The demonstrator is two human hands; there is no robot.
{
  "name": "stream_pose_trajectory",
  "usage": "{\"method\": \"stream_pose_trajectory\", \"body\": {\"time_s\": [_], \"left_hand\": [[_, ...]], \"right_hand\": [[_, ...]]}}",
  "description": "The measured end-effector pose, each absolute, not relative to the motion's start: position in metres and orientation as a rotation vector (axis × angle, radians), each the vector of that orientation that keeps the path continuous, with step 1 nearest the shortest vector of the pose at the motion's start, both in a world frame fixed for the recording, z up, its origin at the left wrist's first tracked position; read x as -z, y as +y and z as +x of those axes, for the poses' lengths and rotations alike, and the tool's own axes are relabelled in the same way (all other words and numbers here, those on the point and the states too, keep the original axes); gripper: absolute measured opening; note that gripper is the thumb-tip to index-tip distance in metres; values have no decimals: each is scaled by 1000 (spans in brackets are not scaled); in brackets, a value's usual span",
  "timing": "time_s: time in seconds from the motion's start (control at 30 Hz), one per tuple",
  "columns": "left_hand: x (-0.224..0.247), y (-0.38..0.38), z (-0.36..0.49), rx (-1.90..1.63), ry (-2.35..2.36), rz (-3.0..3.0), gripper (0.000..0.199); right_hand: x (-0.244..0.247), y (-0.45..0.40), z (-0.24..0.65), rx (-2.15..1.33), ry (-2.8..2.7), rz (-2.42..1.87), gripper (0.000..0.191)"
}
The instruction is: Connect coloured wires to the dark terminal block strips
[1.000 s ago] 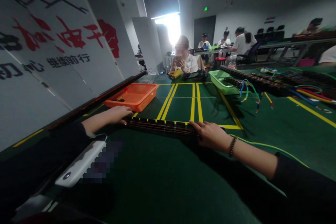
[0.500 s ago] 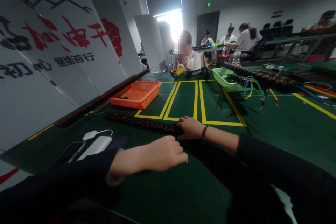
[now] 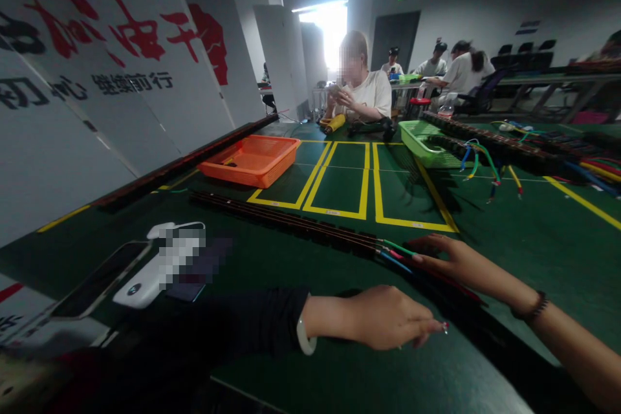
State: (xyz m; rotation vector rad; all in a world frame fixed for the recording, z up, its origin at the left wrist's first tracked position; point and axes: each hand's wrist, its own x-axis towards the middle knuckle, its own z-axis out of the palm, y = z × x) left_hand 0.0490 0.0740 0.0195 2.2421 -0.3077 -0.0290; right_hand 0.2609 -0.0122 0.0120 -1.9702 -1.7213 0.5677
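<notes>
A long dark strip (image 3: 291, 223) with copper-coloured lines lies across the green table (image 3: 291, 375). Green, red and blue wires (image 3: 395, 259) come out of its right end. My right hand (image 3: 446, 259) rests over these wires, fingers stretched out, its fingertips by the green one. Nearer to me, my left hand (image 3: 388, 318) hovers over the table below the wires. Its fingers are pressed together around a small shiny tip too tiny to name.
An orange basket (image 3: 264, 174) and a green basket (image 3: 412, 142) stand farther back, with yellow tape frames between them. Phones and a white power bank (image 3: 140, 284) lie at left. More wired strips (image 3: 490, 142) are at right. A person (image 3: 373, 90) sits opposite.
My right hand has moved right along the strip, uncovering its end and the coloured wires. My left hand has also moved right and nearer to me. The view has shifted slightly.
</notes>
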Motion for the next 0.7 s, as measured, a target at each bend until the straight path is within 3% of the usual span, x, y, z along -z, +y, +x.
{"method": "stream_pose_trajectory", "body": {"time_s": [0.2, 0.7], "left_hand": [[11, 60, 92, 231, 18, 1568, 43], [12, 73, 96, 312, 136, 1215, 38]], "right_hand": [[-13, -16, 262, -1015, -1574, -1940, 52], [4, -12, 262, -1097, -1592, -1797, 46]]}}
